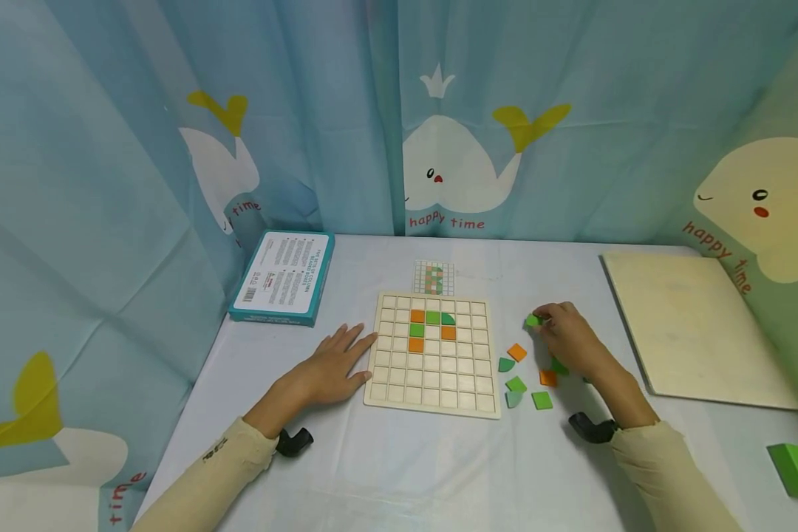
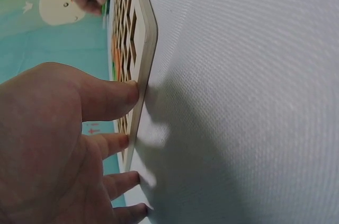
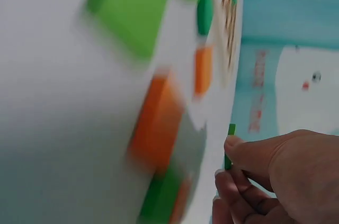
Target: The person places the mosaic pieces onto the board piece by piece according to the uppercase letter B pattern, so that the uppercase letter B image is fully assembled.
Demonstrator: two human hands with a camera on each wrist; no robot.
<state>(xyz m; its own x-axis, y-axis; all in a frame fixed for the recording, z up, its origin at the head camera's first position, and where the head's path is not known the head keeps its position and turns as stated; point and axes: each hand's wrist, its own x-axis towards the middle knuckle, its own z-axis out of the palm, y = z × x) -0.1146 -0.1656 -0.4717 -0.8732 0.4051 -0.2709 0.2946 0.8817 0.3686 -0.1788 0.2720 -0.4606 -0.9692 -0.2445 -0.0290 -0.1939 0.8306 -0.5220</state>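
The right hand [image 1: 567, 338] I follow from afar pinches one green tile [image 1: 531, 321] right of one grid board [image 1: 432, 380] bearing six coloured pieces [image 1: 417, 330], the left hand [image 1: 332, 367] touching its edge, fingers spread.

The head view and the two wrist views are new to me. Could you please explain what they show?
No machine is here, only a person. The wide picture comes from a camera worn on the head; the other two, from the left and right wrists. On the white surface lies a gridded board, with orange and green pieces set in it and loose pieces beside it. A pattern card, teal box and pale panel lie around it. The left hand touches the board's edge; the right hand pinches a green piece.
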